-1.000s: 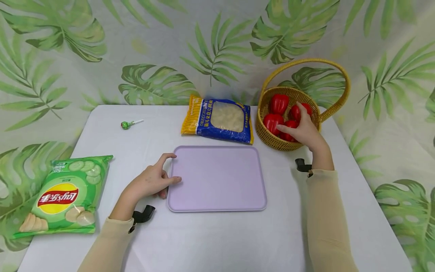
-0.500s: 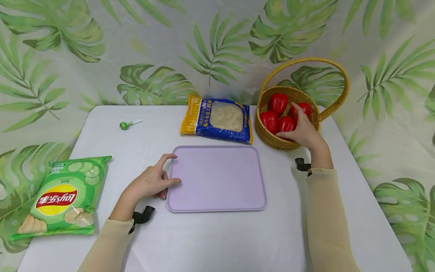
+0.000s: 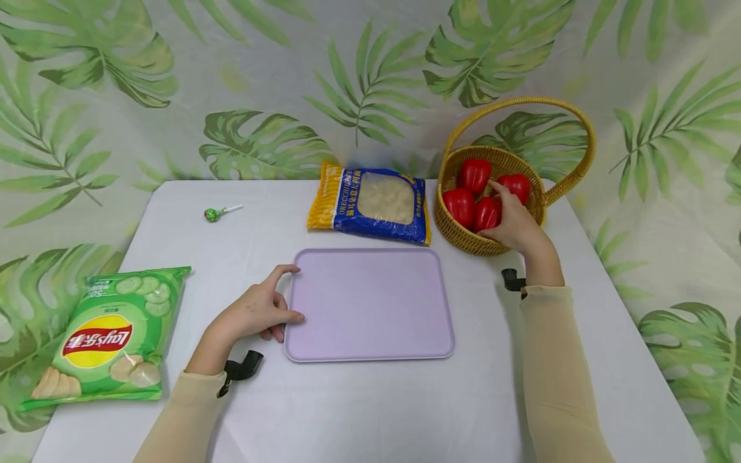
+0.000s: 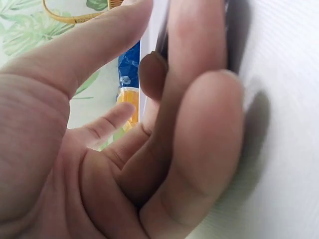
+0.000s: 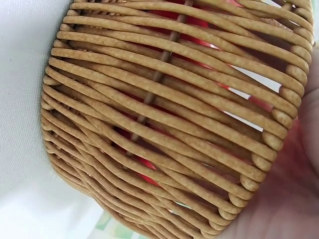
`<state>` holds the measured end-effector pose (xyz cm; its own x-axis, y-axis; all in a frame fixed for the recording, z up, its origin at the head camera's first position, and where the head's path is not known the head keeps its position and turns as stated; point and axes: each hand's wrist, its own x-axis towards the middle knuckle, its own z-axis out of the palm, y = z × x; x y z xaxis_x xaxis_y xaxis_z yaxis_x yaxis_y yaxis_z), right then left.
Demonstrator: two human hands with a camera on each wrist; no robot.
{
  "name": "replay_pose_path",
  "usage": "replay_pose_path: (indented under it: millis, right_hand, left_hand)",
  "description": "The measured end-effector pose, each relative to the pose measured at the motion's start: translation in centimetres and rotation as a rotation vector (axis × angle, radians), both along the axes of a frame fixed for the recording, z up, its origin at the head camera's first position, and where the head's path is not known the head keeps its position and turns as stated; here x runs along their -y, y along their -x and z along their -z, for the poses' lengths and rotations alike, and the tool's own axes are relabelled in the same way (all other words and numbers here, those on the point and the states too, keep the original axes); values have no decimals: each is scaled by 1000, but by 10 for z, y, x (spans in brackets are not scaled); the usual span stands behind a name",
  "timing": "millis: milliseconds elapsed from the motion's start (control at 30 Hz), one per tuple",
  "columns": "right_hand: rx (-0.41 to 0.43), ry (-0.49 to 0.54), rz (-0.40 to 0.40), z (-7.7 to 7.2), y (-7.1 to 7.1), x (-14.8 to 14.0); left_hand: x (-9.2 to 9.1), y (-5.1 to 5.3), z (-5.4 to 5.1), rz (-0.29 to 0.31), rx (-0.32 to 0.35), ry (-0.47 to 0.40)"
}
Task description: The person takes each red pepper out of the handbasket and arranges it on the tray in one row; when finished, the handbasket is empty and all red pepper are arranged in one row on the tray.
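Note:
My left hand (image 3: 255, 311) holds the left edge of the lilac tray (image 3: 370, 305), thumb over the rim and index fingertip near the far left corner. In the left wrist view my left hand (image 4: 114, 164) has its lower fingers curled beside the tray edge. Inside the wicker basket (image 3: 469, 243), my right hand (image 3: 519, 225) has its thumb and fingers around the nearest red pepper (image 3: 487, 213). Other red peppers (image 3: 460, 207) lie beside it. The right wrist view shows the basket wall (image 5: 164, 109) hiding my fingertips; part of my palm (image 5: 286, 184) shows at the right.
A blue and yellow pasta bag (image 3: 370, 204) lies behind the tray, left of the basket. The green chips bag (image 3: 110, 334) is at the far left, and a lollipop (image 3: 213, 214) lies at the back left. The basket's tall handle (image 3: 535, 101) arches upward.
My right thumb and fingers have closed in around the nearest pepper, and the peppers at the basket's left have shifted slightly. My left thumb has slid a little toward me on the tray's edge.

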<state>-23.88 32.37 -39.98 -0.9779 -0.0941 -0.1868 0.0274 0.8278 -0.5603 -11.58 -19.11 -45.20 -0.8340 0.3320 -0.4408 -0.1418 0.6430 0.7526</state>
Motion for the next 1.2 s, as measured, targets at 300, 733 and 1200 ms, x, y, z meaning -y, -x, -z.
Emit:
replay_pose_path:
  millis: [300, 733, 1200]
  right_hand:
    - [-4, -42, -4, 3, 2, -1]
    - [-27, -50, 30, 7, 1, -1]
    - [-5, -70, 37, 1, -3, -1]
  left_hand:
    - [2, 2, 3, -16, 27, -34]
    - [5, 3, 7, -20, 44, -78]
    - [8, 4, 8, -14, 66, -109]
